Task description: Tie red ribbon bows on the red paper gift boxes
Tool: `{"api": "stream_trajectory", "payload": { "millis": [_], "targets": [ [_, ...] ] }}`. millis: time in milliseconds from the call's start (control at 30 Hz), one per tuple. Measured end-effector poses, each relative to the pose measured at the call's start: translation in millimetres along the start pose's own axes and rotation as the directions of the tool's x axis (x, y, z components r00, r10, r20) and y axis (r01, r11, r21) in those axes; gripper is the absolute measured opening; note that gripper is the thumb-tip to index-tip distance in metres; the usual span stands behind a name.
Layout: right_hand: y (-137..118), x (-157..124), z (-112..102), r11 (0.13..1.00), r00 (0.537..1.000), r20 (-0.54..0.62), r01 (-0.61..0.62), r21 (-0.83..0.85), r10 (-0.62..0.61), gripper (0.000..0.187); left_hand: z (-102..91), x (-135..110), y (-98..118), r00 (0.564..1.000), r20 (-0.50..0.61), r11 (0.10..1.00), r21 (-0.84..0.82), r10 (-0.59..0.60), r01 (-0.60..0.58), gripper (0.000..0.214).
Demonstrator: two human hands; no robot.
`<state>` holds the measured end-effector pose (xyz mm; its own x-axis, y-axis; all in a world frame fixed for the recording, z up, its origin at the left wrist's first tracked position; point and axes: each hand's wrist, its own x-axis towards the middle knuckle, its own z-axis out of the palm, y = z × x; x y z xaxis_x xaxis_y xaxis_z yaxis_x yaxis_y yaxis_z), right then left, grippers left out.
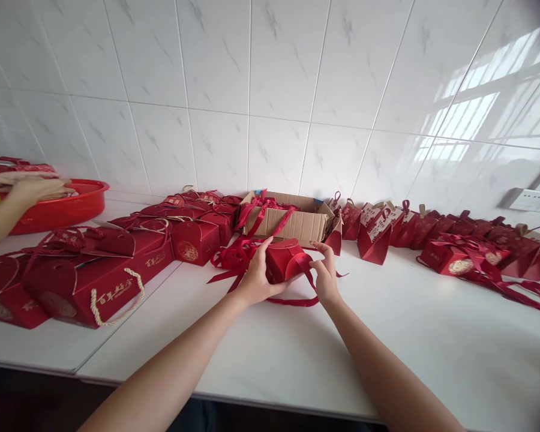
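A small red gift box [281, 259] is tilted just above the white table in front of me. My left hand [260, 273] grips it from the left, thumb up its side and fingers underneath. At the box's right end, my right hand [326, 273] has its fingers curled at a red ribbon [306, 301] that loops below the box. Its exact grip on the ribbon is partly hidden. More loose red ribbon [234, 255] lies behind my left hand. Beyond the gift box stands an open cardboard box [270, 223] with red ribbons hanging over its edge.
Large red gift boxes [103, 270] with rope handles crowd the left. Small upright red boxes [375, 237] line the wall at right, with ribbon-tied boxes [459, 255] before them. Another person's hands [31, 187] are over a red basin [83, 204] at far left.
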<state>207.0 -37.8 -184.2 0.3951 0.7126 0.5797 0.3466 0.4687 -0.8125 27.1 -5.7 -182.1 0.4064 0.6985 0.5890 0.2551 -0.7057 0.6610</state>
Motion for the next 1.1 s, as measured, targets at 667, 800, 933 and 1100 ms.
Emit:
{"api": "stream_trajectory", "payload": {
  "millis": [667, 800, 933, 1100],
  "targets": [
    [6, 4, 1, 0.877, 0.811, 0.432, -0.472, 0.085, 0.394, 0.039, -3.5, 9, -19, 0.961, -0.189, 0.974, -0.14, -0.202, 0.177, 0.096],
    [4, 5, 0, 0.875, 0.829, 0.414, -0.465, 0.134, 0.377, 0.034, -4.2, 8, -17, 0.97, -0.184, 0.984, -0.098, -0.162, 0.145, 0.089],
    [4, 5, 1, 0.877, 0.844, 0.399, -0.45, 0.165, 0.358, 0.032, -4.0, 7, -14, 0.975, -0.177, 0.99, -0.061, -0.133, 0.124, 0.088],
    [4, 5, 1, 0.884, 0.863, 0.37, -0.431, 0.182, 0.345, 0.03, -4.1, 6, -10, 0.98, -0.182, 0.996, 0.018, -0.084, 0.089, 0.088]
  ]
}}
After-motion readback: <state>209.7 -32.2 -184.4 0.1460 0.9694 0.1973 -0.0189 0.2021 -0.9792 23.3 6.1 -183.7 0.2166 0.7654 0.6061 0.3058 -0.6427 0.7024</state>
